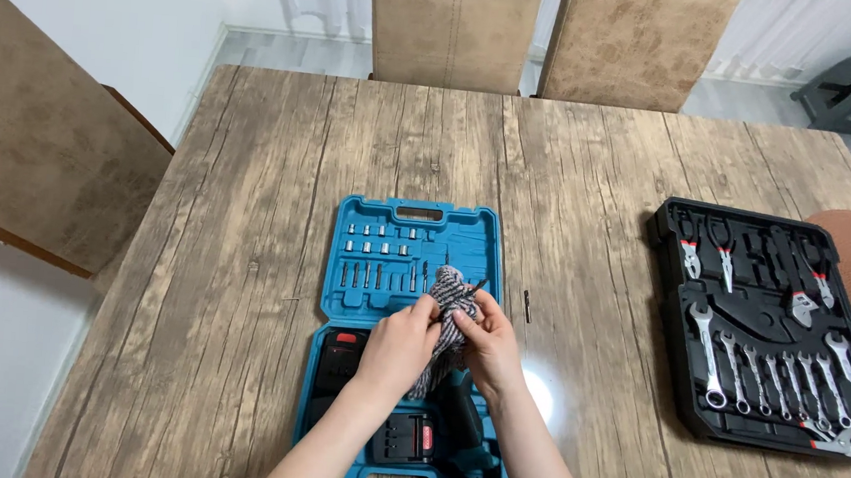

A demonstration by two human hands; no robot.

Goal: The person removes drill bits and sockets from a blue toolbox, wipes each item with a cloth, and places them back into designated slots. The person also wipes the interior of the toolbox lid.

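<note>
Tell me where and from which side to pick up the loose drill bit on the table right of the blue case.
Pinch the drill bit at mid-shaft from above. It lies flat on the table, thin and nearly lengthwise away from you, apart from the blue case.

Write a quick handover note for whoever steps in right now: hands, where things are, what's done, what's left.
Left hand: grip on the striped grey cloth.
Right hand: grip on the same cloth and a small dark bit.
Both are over the open blue drill case; another drill bit lies on the wooden table. Black wrench tray sits right.
Done: case open.
Left: the loose bit is still outside the case.
</note>
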